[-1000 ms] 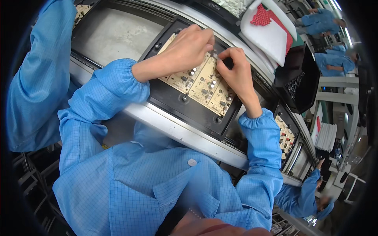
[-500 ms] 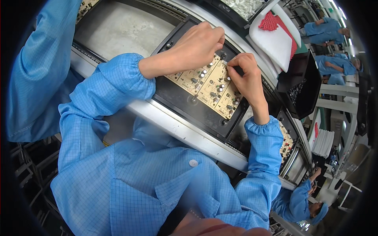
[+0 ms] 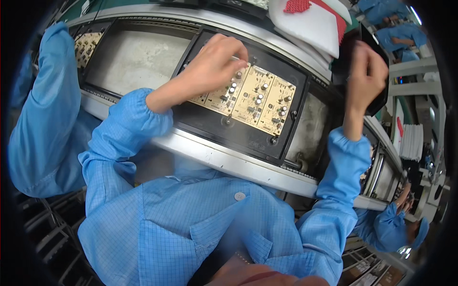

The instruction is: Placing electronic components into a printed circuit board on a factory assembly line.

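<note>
A tan circuit board panel [image 3: 262, 102], divided into sections and carrying small cylindrical capacitors, lies in a black carrier frame [image 3: 205, 125] on the conveyor. Over the panel's upper left part is my left hand [image 3: 217, 62], its fingers bent and drawn together close to the board. Whatever those fingertips hold, if anything, is hidden. My right hand [image 3: 367, 76] is off to the right, raised at the black bin [image 3: 377, 102]. Its fingers are bent and blurred by motion, so their grip is unclear.
Metal conveyor rails [image 3: 210, 155] run along both sides of the carrier. White foam sheets [image 3: 305, 28] with red mesh padding lie beyond the far rail. At the left, another person's blue sleeve [image 3: 57, 90] reaches toward a second circuit board [image 3: 87, 47]. More people work at right.
My right hand has left the board and swung right to the black bin. My left hand stays over the panel. The view has shifted, so the carrier appears somewhat turned.
</note>
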Motion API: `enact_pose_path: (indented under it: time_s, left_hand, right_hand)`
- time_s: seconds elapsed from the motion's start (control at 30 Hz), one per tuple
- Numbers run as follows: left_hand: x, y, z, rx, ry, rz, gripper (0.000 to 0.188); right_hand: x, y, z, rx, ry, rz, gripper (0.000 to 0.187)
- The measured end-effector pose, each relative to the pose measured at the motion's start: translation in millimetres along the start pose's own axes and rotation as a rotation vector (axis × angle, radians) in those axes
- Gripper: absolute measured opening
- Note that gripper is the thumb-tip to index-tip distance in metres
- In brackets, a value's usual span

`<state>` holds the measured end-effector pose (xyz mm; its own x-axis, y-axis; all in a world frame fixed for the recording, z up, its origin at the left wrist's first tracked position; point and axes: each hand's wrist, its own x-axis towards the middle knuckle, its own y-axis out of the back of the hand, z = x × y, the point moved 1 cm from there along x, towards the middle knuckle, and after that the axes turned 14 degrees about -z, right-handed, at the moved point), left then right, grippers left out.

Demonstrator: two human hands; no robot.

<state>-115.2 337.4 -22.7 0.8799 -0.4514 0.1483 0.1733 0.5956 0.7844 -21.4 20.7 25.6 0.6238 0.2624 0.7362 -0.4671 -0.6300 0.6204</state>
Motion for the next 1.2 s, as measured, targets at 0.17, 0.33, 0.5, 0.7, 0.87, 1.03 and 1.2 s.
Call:
enact_pose_path:
  time_s: [0.17, 0.33, 0.5, 0.7, 0.87, 1.03, 1.2]
  left_hand:
    - [17, -35, 39, -0.033, -0.267, -0.064, 0.006]
    - [31, -62, 48, 0.017, -0.22, -0.144, 0.005]
    - [43, -67, 41, 0.131, -0.171, -0.077, 0.007]
    - [52, -75, 41, 0.128, -0.194, -0.131, 0.01]
    - [52, -75, 42, 0.153, -0.193, -0.132, 0.01]
    - [51, -74, 46, 0.181, -0.205, -0.129, 0.011]
    - [50, -78, 49, 0.19, -0.223, -0.109, 0.01]
  right_hand:
    - [-5, 7, 156, -0.375, -0.312, -0.442, 0.039]
    - [-10, -27, 143, -0.463, -0.526, -0.852, 0.04]
    - [-14, -19, 134, -0.321, -0.515, -0.702, 0.032]
    - [-8, 1, 99, -0.208, -0.374, -0.399, 0.03]
    - [-25, 21, 54, -0.117, -0.272, -0.359, 0.023]
    - [-55, 46, 7, -0.145, -0.079, -0.302, 0.015]
    - [-88, 58, -17, -0.071, -0.178, -0.331, 0.011]
